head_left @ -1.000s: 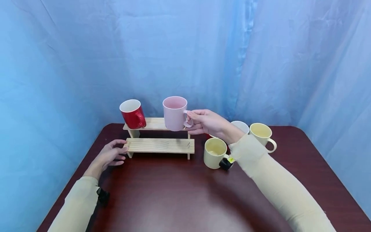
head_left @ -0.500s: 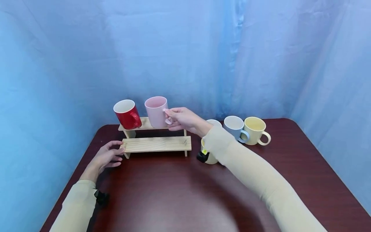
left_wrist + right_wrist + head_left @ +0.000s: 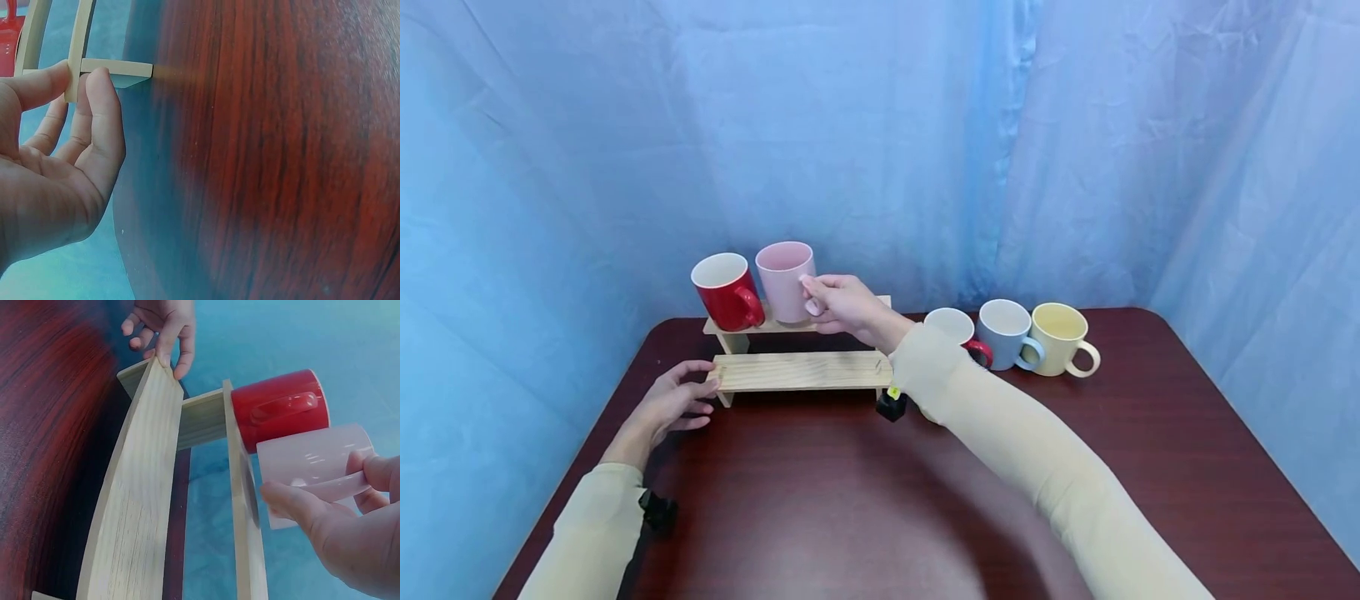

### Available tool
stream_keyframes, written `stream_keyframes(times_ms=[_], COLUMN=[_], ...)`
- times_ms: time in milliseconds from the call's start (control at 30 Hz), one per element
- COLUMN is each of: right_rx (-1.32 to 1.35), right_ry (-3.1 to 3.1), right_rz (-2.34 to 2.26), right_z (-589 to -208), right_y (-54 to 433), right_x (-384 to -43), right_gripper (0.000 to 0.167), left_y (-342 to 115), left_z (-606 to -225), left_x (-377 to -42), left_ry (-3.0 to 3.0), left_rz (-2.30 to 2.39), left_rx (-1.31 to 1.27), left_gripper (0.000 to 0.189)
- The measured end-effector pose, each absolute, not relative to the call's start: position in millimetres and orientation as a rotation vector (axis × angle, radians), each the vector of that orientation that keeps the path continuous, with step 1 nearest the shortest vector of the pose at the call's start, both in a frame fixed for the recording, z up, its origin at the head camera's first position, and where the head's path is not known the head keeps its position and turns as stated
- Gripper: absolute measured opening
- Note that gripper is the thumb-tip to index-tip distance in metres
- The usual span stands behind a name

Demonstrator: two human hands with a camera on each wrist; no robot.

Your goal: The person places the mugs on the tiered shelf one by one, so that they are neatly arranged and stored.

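My right hand (image 3: 850, 310) grips the handle of a pink mug (image 3: 781, 287), upright at the upper tier of a two-tier wooden rack (image 3: 797, 372). In the right wrist view the pink mug (image 3: 306, 453) is close beside a red mug (image 3: 265, 419), its base by the upper board; whether it touches the wood I cannot tell. The red mug, white inside, stands at the left end of that tier. My left hand (image 3: 672, 404) pinches the left end of the lower board, with the thumb on one face and fingers on the other in the left wrist view.
Right of the rack on the dark wooden table (image 3: 820, 492) stand a white-rimmed mug with a red handle (image 3: 981, 352), a light blue mug (image 3: 1002, 337) and a yellow mug (image 3: 1060, 337). My right sleeve (image 3: 1037, 458) mostly hides another pale mug. Blue curtains (image 3: 880, 150) hang behind.
The pink mug has moved left in my right hand, from the right part of the upper tier to beside the red mug. My left hand stays on the rack. The view has shifted slightly.
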State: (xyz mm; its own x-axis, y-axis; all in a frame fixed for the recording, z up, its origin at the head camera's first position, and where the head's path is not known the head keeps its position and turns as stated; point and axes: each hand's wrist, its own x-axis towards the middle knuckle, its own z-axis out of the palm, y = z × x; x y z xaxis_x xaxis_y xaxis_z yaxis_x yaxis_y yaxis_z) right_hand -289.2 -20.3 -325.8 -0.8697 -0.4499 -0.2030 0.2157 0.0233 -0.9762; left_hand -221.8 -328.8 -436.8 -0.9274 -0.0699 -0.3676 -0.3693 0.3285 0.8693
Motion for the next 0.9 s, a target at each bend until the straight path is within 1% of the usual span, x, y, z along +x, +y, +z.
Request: stream_keyframes(times_ms=[567,900], right_rx=[-0.267,-0.221], right_ry=[1.906,1.936], right_rz=[-1.870,-1.836], right_z=[-350,-365], right_y=[-23,-13], right_x=[-295,-292], right_gripper=[0.043,0.057], left_y=[-328,-328], left_z=[-445,-443], left_x=[-219,-222], left_ry=[2.310,2.303], left_rz=[1.645,1.638], left_rx=[-0.398,-0.388], left_gripper=[0.063,0.063])
